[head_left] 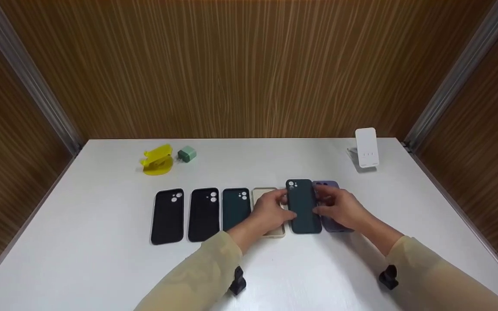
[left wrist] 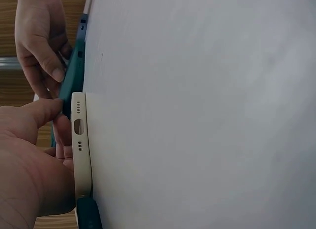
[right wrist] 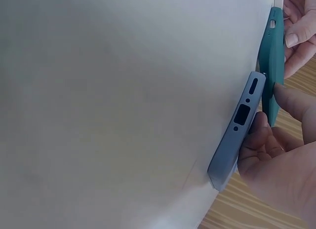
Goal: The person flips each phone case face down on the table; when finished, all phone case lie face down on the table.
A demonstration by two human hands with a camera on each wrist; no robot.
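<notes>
Between both hands in the head view is a dark green phone case (head_left: 304,211), its back facing up. My left hand (head_left: 270,209) pinches its left long edge with thumb and fingers, and my right hand (head_left: 343,208) pinches the right long edge. Under my left hand lies a cream phone case (head_left: 276,234), partly hidden; its port end (left wrist: 80,150) shows in the left wrist view. A purple phone case (head_left: 334,226) lies beneath my right hand, its lower end (right wrist: 236,135) visible in the right wrist view. The green case is slightly tilted, overlapping the purple one's edge.
Left of the cream case, another dark green case (head_left: 236,209) and two black cases (head_left: 204,216) lie in a row. Behind them stand a yellow phone stand (head_left: 157,160) and a green charger plug (head_left: 187,153). A white stand (head_left: 367,147) is at back right, before the wood-grain wall (head_left: 249,69).
</notes>
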